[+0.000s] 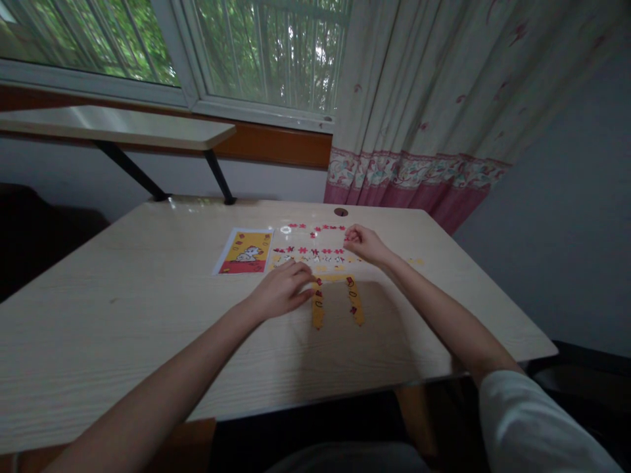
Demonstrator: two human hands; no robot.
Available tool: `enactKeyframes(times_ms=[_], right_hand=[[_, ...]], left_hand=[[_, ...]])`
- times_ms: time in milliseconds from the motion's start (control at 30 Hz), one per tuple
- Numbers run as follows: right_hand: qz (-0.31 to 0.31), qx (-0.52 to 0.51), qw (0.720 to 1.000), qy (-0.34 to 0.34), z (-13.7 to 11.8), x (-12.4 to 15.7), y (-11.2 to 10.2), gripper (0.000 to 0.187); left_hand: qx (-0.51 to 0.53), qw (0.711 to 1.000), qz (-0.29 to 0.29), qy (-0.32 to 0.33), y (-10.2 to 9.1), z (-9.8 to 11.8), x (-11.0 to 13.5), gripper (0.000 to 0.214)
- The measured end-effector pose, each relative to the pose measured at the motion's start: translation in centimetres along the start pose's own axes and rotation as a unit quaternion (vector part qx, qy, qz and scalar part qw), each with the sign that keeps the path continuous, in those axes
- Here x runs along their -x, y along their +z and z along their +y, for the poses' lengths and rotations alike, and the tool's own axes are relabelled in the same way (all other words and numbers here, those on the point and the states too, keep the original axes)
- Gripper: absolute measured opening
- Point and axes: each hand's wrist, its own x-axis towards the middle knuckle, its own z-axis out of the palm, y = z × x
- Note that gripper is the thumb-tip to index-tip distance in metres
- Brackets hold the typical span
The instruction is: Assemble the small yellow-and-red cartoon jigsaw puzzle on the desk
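Note:
On the table, joined yellow jigsaw pieces form a frame with a left strip point(318, 315) and a right strip point(357, 309), linked along the top. My left hand point(283, 289) is at the upper part of the left strip, fingers loosely bent and apart; I cannot tell whether the fingertips touch it. Beyond it, my right hand point(365, 244) is closed in a pinch with a bit of red, a puzzle piece, at its fingertips. Loose red puzzle pieces point(315, 251) lie in rows next to it. White-patterned and yellow pieces lie in rows nearer me, partly hidden by my left hand.
A reference picture point(243, 252) of a white animal on yellow and red lies left of the pieces. A raised shelf point(118, 125) on black brackets stands at the back left. Near the back edge is a round cable hole point(340, 212). A curtain point(419, 131) hangs behind.

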Motion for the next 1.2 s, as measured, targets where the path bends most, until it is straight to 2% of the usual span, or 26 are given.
enactKeyframes(times_ms=[100,200,267,333,433,667,933,1067,1200], right_hand=[[-0.036,-0.121,0.992,0.009,-1.9,3.3,0.9,0.025],[-0.085,-0.192,0.977,0.046,-3.5,6.6,1.7,0.028],[-0.085,-0.233,0.967,0.051,-4.2,8.2,2.2,0.027],[-0.058,-0.256,0.964,0.045,-4.7,9.2,2.7,0.024],[-0.027,-0.266,0.963,0.042,-5.1,9.6,3.4,0.020],[-0.023,-0.248,0.967,0.044,-6.2,9.7,4.0,0.018],[-0.020,-0.269,0.962,0.043,-6.3,10.0,4.6,0.021],[-0.016,-0.249,0.968,0.018,-6.3,10.1,4.8,0.019],[0.016,-0.208,0.978,-0.014,-6.3,10.1,4.8,0.012]], left_hand=[[0.030,0.999,0.019,-0.012,-0.1,0.4,-0.2,0.022],[0.055,0.998,0.027,-0.020,0.0,0.9,-0.3,0.020],[0.070,0.997,0.033,-0.021,0.2,1.1,-0.4,0.019],[0.092,0.995,0.045,-0.021,0.4,1.3,-0.4,0.018],[0.132,0.988,0.071,-0.030,0.6,1.8,-0.5,0.017],[0.219,0.967,0.113,-0.070,0.8,3.0,-1.0,0.018],[0.268,0.947,0.098,-0.151,0.9,3.0,-1.2,0.027],[0.280,0.941,0.099,-0.162,0.7,3.3,-1.3,0.026],[0.286,0.939,0.093,-0.165,1.0,3.5,-1.3,0.022]])
